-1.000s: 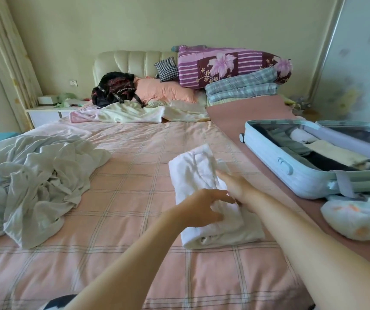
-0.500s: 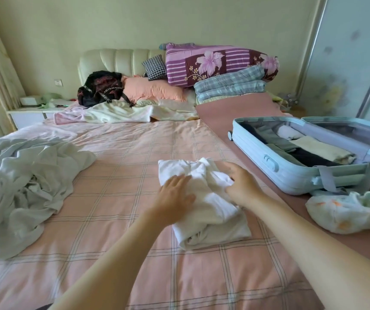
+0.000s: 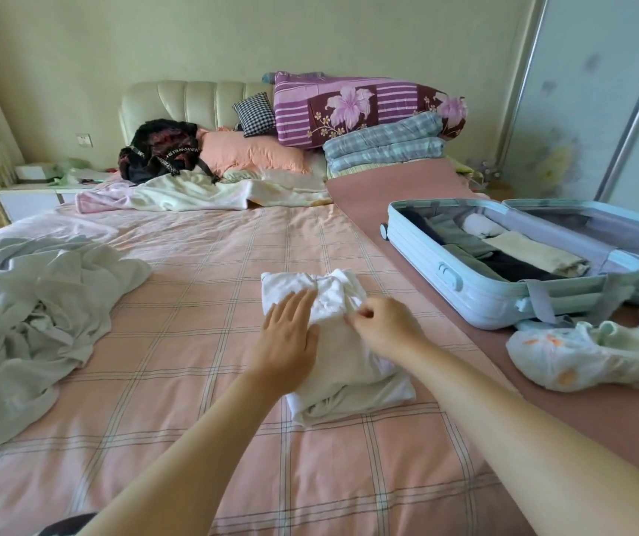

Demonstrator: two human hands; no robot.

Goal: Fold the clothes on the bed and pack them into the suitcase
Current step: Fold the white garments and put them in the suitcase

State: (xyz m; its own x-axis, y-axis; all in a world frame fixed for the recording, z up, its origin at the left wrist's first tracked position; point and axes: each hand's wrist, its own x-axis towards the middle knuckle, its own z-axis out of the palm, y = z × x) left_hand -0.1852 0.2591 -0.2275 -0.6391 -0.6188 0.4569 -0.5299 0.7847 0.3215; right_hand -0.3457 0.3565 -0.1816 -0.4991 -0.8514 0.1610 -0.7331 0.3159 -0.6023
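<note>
Pink checked bedsheet; pale green wall

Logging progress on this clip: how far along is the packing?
Done: folded clothes lie in the open suitcase. In hand: the white garment, left hand flat on it, right hand pinching a fold. Left: the pale crumpled heap and the orange-spotted garment by the suitcase.

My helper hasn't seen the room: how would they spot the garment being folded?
On the pink checked bed, left of the open pale-blue suitcase, lies a compact white garment. The left hand rests flat on it and the right hand pinches its top fold; unlike the sprawling grey-white heap at the bed's left side, it is a neat plain-white bundle.
</note>
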